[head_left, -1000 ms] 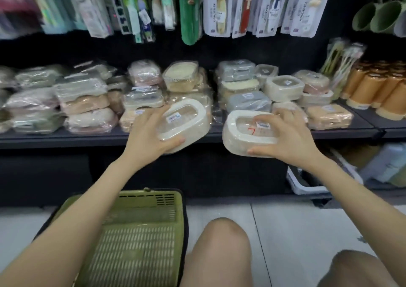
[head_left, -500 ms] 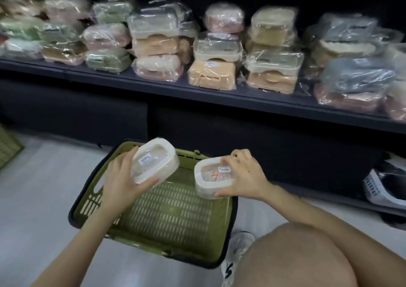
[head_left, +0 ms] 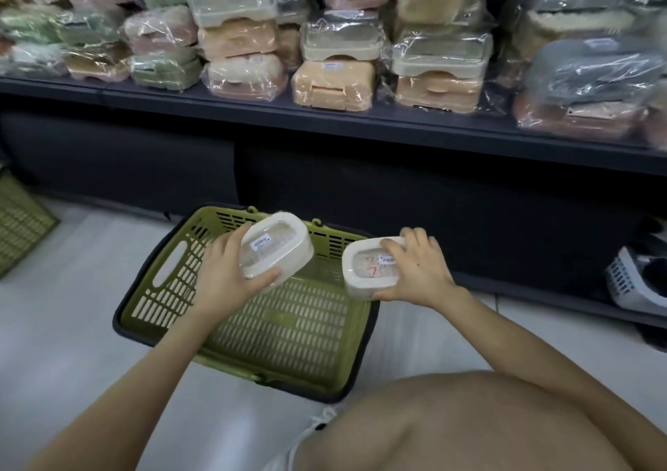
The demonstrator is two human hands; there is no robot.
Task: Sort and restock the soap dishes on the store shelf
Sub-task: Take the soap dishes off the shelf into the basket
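Soap dishes, two, cream oval, film-wrapped, held above the green basket (head_left: pixel 169 272). My left hand (head_left: pixel 223 283) grips the labelled dish (head_left: pixel 276 250), tilted. My right hand (head_left: pixel 418 272) grips the red-marked dish (head_left: pixel 364 275). Wrapped stock (head_left: pixel 332 62) stacked on the shelf (head_left: pixel 325 124).

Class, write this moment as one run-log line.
left hand: holds white soap dish over green basket | right hand: holds red-marked soap dish at basket's right edge | shelf: wrapped dishes stacked
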